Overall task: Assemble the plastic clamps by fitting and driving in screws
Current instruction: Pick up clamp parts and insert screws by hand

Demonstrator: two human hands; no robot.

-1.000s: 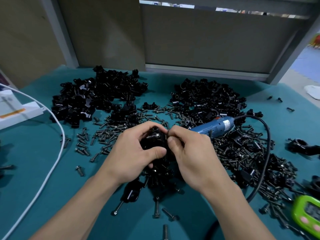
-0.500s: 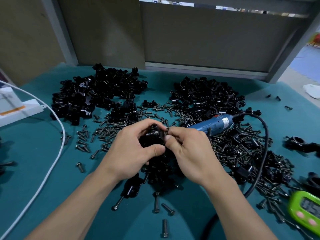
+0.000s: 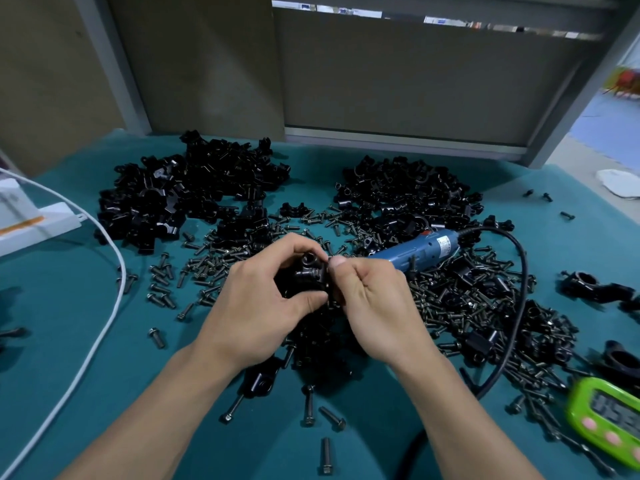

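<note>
Black plastic clamp [image 3: 306, 277], glossy, with a round bore on top and a screw [image 3: 314, 271] seated crosswise in its flank, held above the teal table [image 3: 69, 341] amid loose screws. The left hand [image 3: 256, 306] curls round it. The right hand [image 3: 377, 306] pinches its right edge between thumb and bent forefinger. A blue electric screwdriver [image 3: 415, 251] lies just behind.

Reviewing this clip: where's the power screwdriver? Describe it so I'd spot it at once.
On the teal table, find the right pile of black clamp parts. At its near edge, just beyond the right hand, lies the screwdriver: the only blue thing among black parts and screws, a black cord leaving its right end.
</note>
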